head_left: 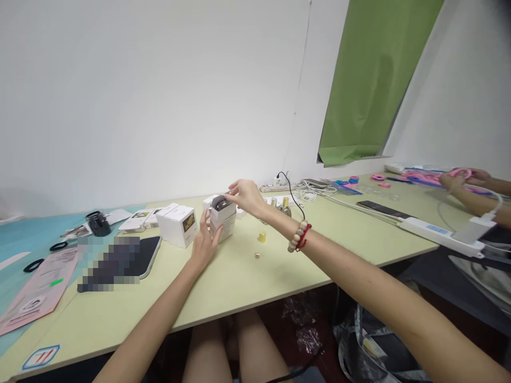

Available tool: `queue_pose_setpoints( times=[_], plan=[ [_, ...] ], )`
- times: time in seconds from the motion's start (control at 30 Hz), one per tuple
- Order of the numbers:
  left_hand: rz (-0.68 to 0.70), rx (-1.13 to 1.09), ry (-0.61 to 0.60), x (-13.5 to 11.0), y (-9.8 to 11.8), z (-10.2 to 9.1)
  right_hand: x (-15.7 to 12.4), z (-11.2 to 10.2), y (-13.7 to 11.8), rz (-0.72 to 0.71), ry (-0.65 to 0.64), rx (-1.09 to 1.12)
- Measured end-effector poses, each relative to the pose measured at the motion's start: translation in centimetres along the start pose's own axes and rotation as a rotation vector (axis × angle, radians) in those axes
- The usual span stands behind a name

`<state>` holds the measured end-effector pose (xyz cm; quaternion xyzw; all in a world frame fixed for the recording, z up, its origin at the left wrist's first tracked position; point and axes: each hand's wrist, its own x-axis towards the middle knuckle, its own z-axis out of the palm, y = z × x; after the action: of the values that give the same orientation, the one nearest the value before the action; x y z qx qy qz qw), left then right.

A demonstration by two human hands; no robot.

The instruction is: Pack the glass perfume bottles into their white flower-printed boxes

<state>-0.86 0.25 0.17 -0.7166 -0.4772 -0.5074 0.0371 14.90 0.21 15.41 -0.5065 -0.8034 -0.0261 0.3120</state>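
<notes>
A small white cardboard box (222, 222) is held upright near the middle of the pale green worktop (247, 276) by the left hand (204, 242) — its grip is closed against the box's left side. At the top of the box a small dark rounded object (219, 202) is pinched by the right hand (244, 196), the grip clamped on it with the fingertips; whether the object rests in the box or just above it cannot be told. A beaded bracelet with red cord (300, 236) is worn on the right wrist. Just left of the held box a second white box with a printed picture (178, 226) is seen, and to the right — well apart — a gold cap (262, 236). At the far right, another person's hands (459, 180) are placed on pink items (423, 176).
</notes>
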Motion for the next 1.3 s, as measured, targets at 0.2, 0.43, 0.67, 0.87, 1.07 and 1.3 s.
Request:
queue_pose_setpoints(
  times=[0.2,0.43,0.67,0.87,1.07,1.3],
  plan=[
    [0.162,-0.050,0.022,0.3,0.0,0.0,-0.8,1.9,-0.1,0.011,0.037,-0.003],
    [0.082,-0.140,0.091,0.5,0.7,0.0,-0.1,1.6,-0.9,-0.044,0.163,0.040],
    [-0.003,-0.057,0.035,0.8,0.7,-0.7,2.0,-1.1,-0.6,-0.076,0.325,0.142],
    [-0.030,-0.038,0.117,1.0,0.6,-1.2,-0.8,0.1,1.9,-0.053,0.155,0.088],
    [-0.005,0.062,0.011,0.9,0.1,-0.7,-5.0,4.2,4.1,-0.036,-0.035,-0.032],
    [0.018,0.073,0.013,1.0,-0.4,-0.3,-6.1,5.7,4.8,-0.031,-0.018,-0.003]
  ],
)
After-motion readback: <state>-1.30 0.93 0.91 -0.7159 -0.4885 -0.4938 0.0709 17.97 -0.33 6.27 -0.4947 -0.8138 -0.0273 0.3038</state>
